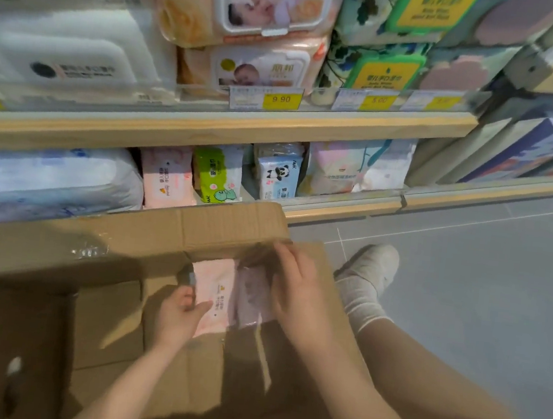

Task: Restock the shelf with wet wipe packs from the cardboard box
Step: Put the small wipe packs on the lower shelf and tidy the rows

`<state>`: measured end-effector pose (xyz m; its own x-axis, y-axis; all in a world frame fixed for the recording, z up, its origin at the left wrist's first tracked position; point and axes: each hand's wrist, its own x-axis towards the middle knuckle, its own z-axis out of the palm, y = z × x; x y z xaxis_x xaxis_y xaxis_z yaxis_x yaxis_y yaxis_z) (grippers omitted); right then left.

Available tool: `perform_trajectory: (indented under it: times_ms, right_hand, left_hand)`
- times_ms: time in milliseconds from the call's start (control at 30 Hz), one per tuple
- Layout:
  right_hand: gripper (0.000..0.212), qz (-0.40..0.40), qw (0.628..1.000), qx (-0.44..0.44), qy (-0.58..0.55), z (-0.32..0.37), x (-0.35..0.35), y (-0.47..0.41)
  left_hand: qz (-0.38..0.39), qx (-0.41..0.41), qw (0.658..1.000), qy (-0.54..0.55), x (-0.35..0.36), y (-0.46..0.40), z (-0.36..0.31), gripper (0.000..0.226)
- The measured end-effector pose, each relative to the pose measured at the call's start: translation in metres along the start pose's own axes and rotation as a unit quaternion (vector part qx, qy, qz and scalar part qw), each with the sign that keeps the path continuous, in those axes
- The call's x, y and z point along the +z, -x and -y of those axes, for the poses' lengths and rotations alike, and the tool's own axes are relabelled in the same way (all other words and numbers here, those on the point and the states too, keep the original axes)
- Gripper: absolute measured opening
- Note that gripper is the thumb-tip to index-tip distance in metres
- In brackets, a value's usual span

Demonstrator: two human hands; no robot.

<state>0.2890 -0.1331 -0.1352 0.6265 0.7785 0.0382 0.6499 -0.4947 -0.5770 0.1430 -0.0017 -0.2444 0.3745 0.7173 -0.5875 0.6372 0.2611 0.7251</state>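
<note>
An open cardboard box (119, 246) stands on the floor against the shelf. Inside it, at the far right corner, lie pink wet wipe packs. My left hand (180, 315) grips the near-left end of one pink pack (215, 292). My right hand (297, 291) rests on a second, shadowed pink pack (253, 296) beside it, with fingers curled over its right side. The bottom shelf (341, 206) behind the box holds an upright matching pink pack (167, 176), a green pack (218, 177) and a panda pack (277, 176).
The upper shelf (229, 124) carries large baby wipe packs with yellow price tags. A big blue-white pack (47, 180) fills the bottom shelf's left. My bent leg, sock and white shoe (372, 265) sit right of the box on grey floor tiles (485, 267).
</note>
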Motion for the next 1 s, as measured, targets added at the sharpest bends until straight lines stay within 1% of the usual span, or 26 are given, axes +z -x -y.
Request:
perform_trajectory:
  times_ms: [100, 200, 233, 333, 433, 500, 567, 633, 733, 867, 933, 1000]
  right_hand:
    - [0.051, 0.068, 0.994, 0.079, -0.041, 0.001, 0.04, 0.009]
    - [0.044, 0.12, 0.974, 0.19, -0.038, -0.011, 0.077, 0.016]
    - [0.043, 0.132, 0.967, 0.215, -0.03, -0.014, 0.087, 0.017]
    - [0.047, 0.167, 0.954, 0.251, -0.001, -0.021, 0.113, 0.016]
    - [0.046, 0.19, 0.936, 0.296, 0.033, -0.03, 0.136, 0.009]
    - [0.046, 0.17, 0.925, 0.337, 0.052, -0.033, 0.144, 0.002]
    - [0.045, 0.137, 0.924, 0.353, 0.046, -0.036, 0.145, -0.004]
    - [0.04, 0.141, 0.918, 0.367, 0.044, -0.033, 0.14, -0.007]
    - [0.026, 0.137, 0.93, 0.34, 0.033, -0.027, 0.124, -0.007]
    - [0.016, 0.109, 0.96, 0.256, -0.003, -0.012, 0.082, -0.002]
    - [0.015, 0.095, 0.972, 0.214, -0.023, -0.002, 0.055, -0.001]
    - [0.019, 0.085, 0.98, 0.175, -0.04, 0.01, 0.03, -0.003]
  left_hand:
    - [-0.008, -0.036, 0.999, 0.005, -0.039, -0.001, 0.011, 0.025]
    - [-0.001, -0.042, 0.999, 0.018, -0.062, 0.002, 0.015, 0.019]
    - [0.003, -0.044, 0.999, 0.026, -0.066, 0.002, 0.019, 0.019]
    - [0.005, -0.06, 0.997, 0.058, -0.073, -0.001, 0.032, 0.019]
    - [0.016, -0.077, 0.995, 0.059, -0.076, -0.005, 0.048, 0.019]
    - [0.03, -0.089, 0.995, 0.042, -0.079, -0.006, 0.054, 0.021]
    - [0.039, -0.089, 0.995, 0.033, -0.081, -0.006, 0.057, 0.021]
    - [0.04, -0.089, 0.995, 0.028, -0.084, -0.004, 0.055, 0.021]
    - [0.032, -0.084, 0.996, 0.023, -0.09, 0.001, 0.049, 0.021]
    - [0.037, -0.057, 0.997, 0.023, -0.105, 0.011, 0.03, 0.022]
    - [0.04, -0.033, 0.999, 0.011, -0.116, 0.016, 0.018, 0.027]
    - [0.04, 0.005, 0.999, 0.025, -0.128, 0.023, 0.005, 0.028]
